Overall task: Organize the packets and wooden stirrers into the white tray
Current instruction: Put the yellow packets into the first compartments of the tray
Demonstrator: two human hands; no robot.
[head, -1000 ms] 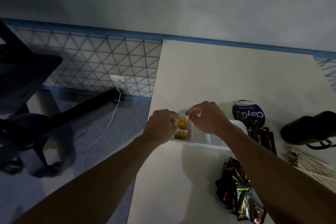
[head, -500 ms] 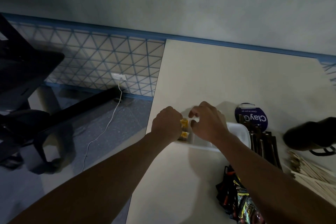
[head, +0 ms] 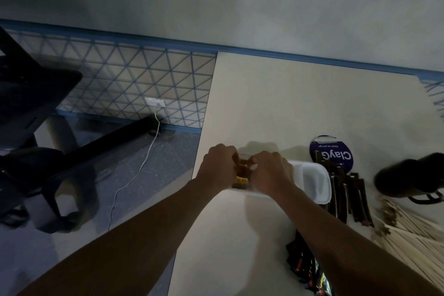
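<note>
A white tray (head: 317, 185) lies on the pale table, its left end under both hands. Yellow packets (head: 241, 180) sit in that left end. My left hand (head: 219, 168) and my right hand (head: 270, 172) meet over them, fingers curled and pinching the yellow packets between them. Dark brown stick packets (head: 348, 197) lie just right of the tray. A heap of dark, shiny packets (head: 305, 271) is at the table's near edge. Wooden stirrers (head: 413, 235) are piled at the right edge of the view.
A round purple-labelled lid or tub (head: 332, 154) stands behind the tray. A dark blurred object (head: 408, 178) sits at the far right. The table's left edge (head: 199, 151) drops to the floor, where a chair (head: 31, 127) and a white cable (head: 134, 175) are.
The view has tilted down and right a little. Both hands have closed in together over the yellow packets at the tray's left end.
</note>
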